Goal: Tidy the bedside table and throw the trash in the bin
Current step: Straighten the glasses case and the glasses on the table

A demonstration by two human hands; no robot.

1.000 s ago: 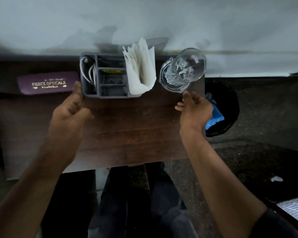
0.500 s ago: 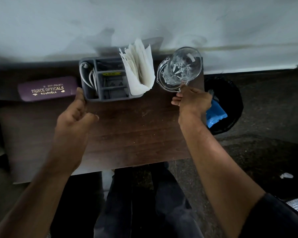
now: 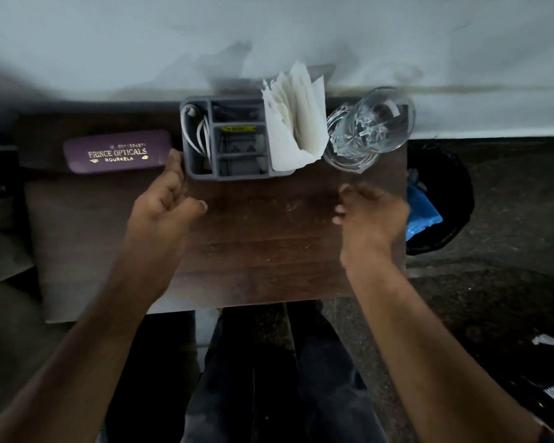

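Brown table (image 3: 253, 251), grey tray (image 3: 237, 175) by left hand (image 3: 160, 212), fingers loosely curled, right hand (image 3: 375, 215) blurry, fingers unclear, glass (image 3: 368, 129) apart

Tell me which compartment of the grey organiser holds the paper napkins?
The rightmost compartment of the grey organiser, nearest the glass jug, holds the napkins; the leftmost holds white cable.

Both forearms were bare to the elbow, the left hand (image 3: 163, 212) and right hand (image 3: 373, 219) without rings or watch. A dark sleeve edge showed at the right upper arm; dark blue trousers (image 3: 269, 378) covered the legs
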